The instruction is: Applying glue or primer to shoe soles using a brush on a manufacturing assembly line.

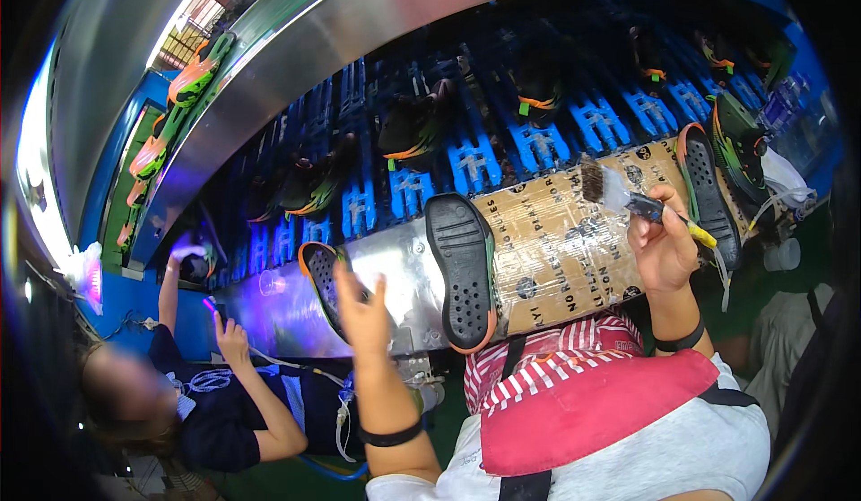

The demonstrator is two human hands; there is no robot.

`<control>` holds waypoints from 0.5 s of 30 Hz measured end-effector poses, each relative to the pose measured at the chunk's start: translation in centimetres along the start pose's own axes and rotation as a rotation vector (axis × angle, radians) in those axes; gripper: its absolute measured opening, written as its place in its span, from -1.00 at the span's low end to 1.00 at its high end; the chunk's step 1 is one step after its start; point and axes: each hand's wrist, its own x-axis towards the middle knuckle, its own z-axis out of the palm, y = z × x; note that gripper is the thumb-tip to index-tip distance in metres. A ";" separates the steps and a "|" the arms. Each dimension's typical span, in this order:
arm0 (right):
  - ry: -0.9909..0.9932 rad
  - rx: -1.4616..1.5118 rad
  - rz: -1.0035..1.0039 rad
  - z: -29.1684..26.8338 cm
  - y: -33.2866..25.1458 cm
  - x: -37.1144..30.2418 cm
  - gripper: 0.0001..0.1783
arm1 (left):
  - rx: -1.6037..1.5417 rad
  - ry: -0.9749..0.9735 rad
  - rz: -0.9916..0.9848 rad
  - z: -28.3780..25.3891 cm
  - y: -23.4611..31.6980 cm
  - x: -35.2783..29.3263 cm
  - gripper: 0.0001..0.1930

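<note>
In my right hand [664, 245] is a brush [619, 189] with dark bristles, a clear ferrule and a dark handle, its fingers closed around the handle. A thin tube with a yellow part trails from the brush. The bristles point left, above the cardboard. My left hand [362, 314], slightly blurred, has its fingers apart in front of a dark shoe sole [318, 272] with an orange edge; whether it touches the sole is hidden. Another black sole [459, 268] with holes lies between my hands. Right of my right hand rests a third sole [708, 187].
Taped brown cardboard [538, 268] covers part of the metal ledge [404, 268]. Behind it, blue racks [543, 147] carry several dark shoe uppers [417, 124]. A green-black shoe [740, 142] stands at far right. At left, a co-worker's hand [233, 339] holds a glowing pink tool.
</note>
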 end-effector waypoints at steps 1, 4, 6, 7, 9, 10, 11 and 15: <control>0.008 -0.011 0.020 -0.2 0.3 0.2 -0.69 | -0.002 0.031 -0.048 -1.1 1.7 1.8 -0.26; 0.015 -0.015 0.062 -0.5 0.7 0.5 -0.71 | 0.314 0.153 -0.069 -4.3 1.9 8.2 -0.14; 0.007 0.003 0.082 -0.1 0.9 0.6 -0.71 | 0.477 0.130 -0.154 -6.5 -1.6 11.2 -0.08; -0.005 0.004 0.075 -0.2 0.4 0.3 -0.71 | 0.626 0.096 -0.226 -6.7 -2.6 12.2 -0.01; -0.007 -0.013 0.056 -0.7 -0.1 0.4 -0.70 | 0.827 -0.078 -0.399 -6.7 -6.3 12.8 0.22; -0.008 -0.001 0.045 -0.6 -0.2 0.6 -0.70 | 0.845 -0.098 -0.484 -9.5 -12.2 13.3 0.28; -0.015 0.000 0.057 -0.7 -0.4 0.6 -0.70 | 0.761 -0.232 -0.471 -11.1 -15.5 13.6 0.31; 0.034 0.001 0.035 -2.3 -1.3 0.8 -0.71 | 0.505 -0.107 -0.666 -8.7 -17.8 10.2 0.14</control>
